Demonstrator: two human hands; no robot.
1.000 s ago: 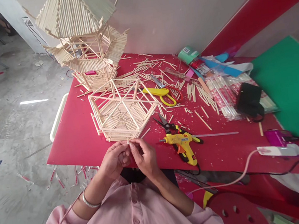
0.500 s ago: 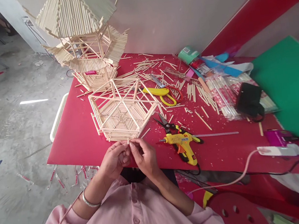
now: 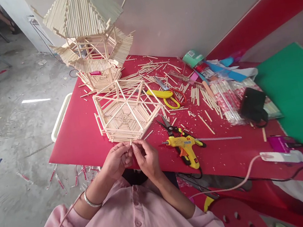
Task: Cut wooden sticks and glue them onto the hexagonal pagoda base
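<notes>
My left hand [image 3: 117, 160] and my right hand [image 3: 146, 158] meet at the near edge of the red table [image 3: 77, 136], fingertips pinched together on a short wooden stick [image 3: 131, 143]. Just beyond them lies a flat hexagonal frame of sticks [image 3: 125, 111]. Behind it stands a tall stick pagoda [image 3: 90, 35]. A yellow glue gun [image 3: 185, 146] lies right of my right hand.
Black pliers [image 3: 167, 124], yellow scissors [image 3: 164, 96] and several loose sticks [image 3: 200, 96] litter the table. Packets of sticks [image 3: 227, 98], a black object [image 3: 252, 104], a green board [image 3: 299, 95] and a white power strip [image 3: 281, 156] sit to the right. Concrete floor lies left.
The view has shifted slightly; my hands stay pinched together on the stick at the same spot.
</notes>
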